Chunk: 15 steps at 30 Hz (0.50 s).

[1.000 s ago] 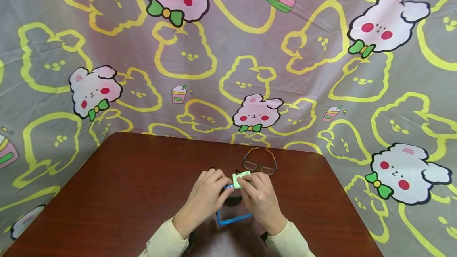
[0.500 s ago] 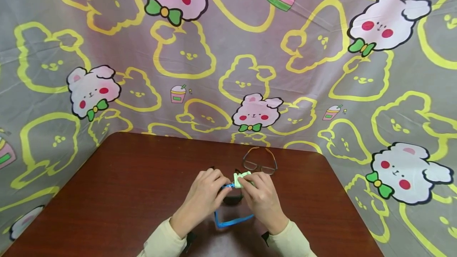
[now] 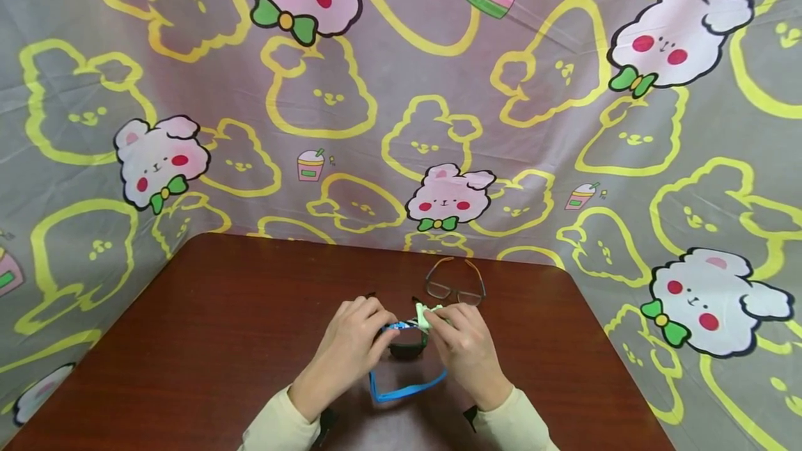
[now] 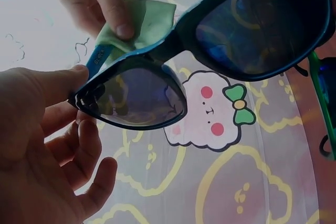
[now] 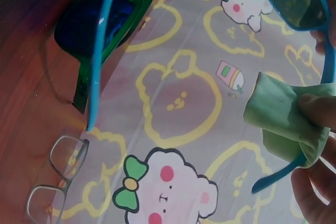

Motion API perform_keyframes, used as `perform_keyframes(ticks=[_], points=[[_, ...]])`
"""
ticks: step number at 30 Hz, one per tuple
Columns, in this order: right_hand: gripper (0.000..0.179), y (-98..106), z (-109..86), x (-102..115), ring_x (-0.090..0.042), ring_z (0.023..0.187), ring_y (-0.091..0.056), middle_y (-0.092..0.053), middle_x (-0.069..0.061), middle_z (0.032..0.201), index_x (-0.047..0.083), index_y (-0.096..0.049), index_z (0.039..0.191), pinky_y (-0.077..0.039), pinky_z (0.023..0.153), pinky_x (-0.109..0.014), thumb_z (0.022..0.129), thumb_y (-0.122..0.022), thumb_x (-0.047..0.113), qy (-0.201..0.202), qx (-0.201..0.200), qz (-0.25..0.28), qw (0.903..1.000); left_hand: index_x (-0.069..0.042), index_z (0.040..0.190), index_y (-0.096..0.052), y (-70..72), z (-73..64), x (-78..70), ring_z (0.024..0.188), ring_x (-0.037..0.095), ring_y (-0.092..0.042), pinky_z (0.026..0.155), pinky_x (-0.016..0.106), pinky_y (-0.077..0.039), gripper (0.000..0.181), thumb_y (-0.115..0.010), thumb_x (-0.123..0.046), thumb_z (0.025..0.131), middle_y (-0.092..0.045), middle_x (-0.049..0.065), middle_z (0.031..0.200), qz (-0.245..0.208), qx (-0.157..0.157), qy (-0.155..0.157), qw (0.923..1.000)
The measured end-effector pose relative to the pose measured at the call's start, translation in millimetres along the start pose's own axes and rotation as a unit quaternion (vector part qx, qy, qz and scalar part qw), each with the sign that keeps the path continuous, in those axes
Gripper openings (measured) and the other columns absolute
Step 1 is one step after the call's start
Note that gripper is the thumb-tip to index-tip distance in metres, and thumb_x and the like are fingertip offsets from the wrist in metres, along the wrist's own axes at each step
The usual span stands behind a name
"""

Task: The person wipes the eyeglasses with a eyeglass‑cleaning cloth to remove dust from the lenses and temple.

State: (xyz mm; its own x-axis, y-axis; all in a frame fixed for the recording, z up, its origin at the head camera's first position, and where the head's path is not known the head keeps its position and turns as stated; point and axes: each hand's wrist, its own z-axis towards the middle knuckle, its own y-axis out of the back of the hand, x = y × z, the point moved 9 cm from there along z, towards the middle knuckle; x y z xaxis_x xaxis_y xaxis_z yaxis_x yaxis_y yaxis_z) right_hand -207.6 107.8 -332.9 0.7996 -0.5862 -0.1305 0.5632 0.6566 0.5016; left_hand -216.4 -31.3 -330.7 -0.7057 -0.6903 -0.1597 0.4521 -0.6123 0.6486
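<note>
Blue sunglasses, pinched by the left hand; right hand pinches green cloth, seemingly round one temple

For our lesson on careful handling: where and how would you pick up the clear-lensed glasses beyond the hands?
Probably pinch the clear-lensed glasses at the bridge, from above and the near side: their front lies on that side, the unfolded arms point away, and this keeps skin off the lenses. The right hand is nearer, but would first have to release the green cloth.

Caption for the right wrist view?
Right hand holding green cloth around a blue temple, green sunglasses and clear glasses at frame left.
</note>
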Motion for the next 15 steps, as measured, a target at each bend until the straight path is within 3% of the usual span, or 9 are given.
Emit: perform_keyframes(ticks=[5,11,15], points=[[0.026,4.7,-2.0,-5.2,-0.023,0.074,-0.058,-0.066,-0.005,0.085,0.001,-0.073,0.096,-0.046,0.067,-0.035,0.071,-0.072,-0.002,-0.009,-0.01,0.004,0.9999,-0.018,0.084,-0.069,1.9,-2.3,3.0,0.072,0.01,-0.047,0.067,0.03,-0.04,0.01,-0.077,-0.02,0.079,-0.054,-0.009,0.08,-0.002,0.008,0.01,0.9999],[0.017,6.7,-4.8,-7.3,-0.022,0.073,-0.058,-0.068,-0.005,0.085,0.001,-0.073,0.095,-0.047,0.066,-0.035,0.08,-0.066,0.004,-0.01,-0.019,0.005,0.9998,-0.017,0.086,-0.071,0.8,-4.7,1.3,0.07,0.01,-0.046,0.065,0.029,-0.04,0.01,-0.077,-0.021,0.079,-0.054,-0.008,0.08,0.002,0.02,0.005,0.9998],[0.016,6.7,-7.4,-7.9,-0.022,0.073,-0.059,-0.068,-0.005,0.085,0.001,-0.073,0.095,-0.048,0.065,-0.034,0.081,-0.066,0.005,-0.012,-0.018,0.007,0.9997,-0.017,0.084,-0.071,1.5,-4.9,0.6,0.071,0.01,-0.045,0.068,0.03,-0.041,0.008,-0.076,-0.022,0.08,-0.053,-0.009,0.079,0.003,0.024,0.007,0.9997]])
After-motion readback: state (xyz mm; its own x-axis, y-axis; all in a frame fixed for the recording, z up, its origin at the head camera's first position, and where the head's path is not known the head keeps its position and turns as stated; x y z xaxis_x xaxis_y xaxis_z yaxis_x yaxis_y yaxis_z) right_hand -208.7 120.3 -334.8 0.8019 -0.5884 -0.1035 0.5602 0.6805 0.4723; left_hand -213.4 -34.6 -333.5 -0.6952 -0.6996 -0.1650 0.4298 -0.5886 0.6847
